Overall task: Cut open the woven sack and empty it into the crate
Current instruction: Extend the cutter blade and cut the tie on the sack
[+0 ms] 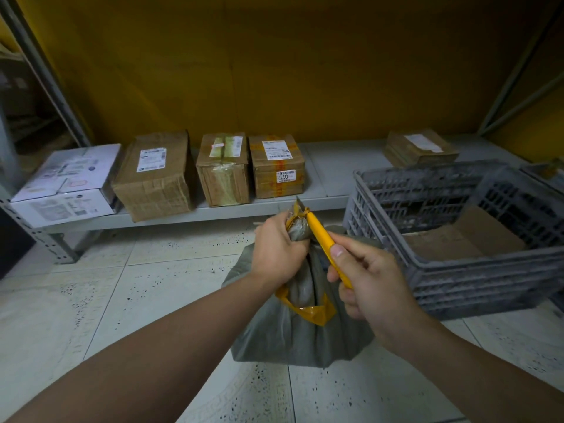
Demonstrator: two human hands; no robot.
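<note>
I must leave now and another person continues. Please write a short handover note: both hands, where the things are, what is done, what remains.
Left hand: gripping the sack's tied neck, holding it up.
Right hand: holding the yellow utility knife, blade at the yellow tape on the knot.
Grey woven sack: standing on the tiled floor, still closed, a yellow tape band lower down.
Grey plastic crate: on the floor right of the sack, cardboard inside.
Done: sack gripped, knife in place.
Left: cut the neck open, empty into crate.
</note>
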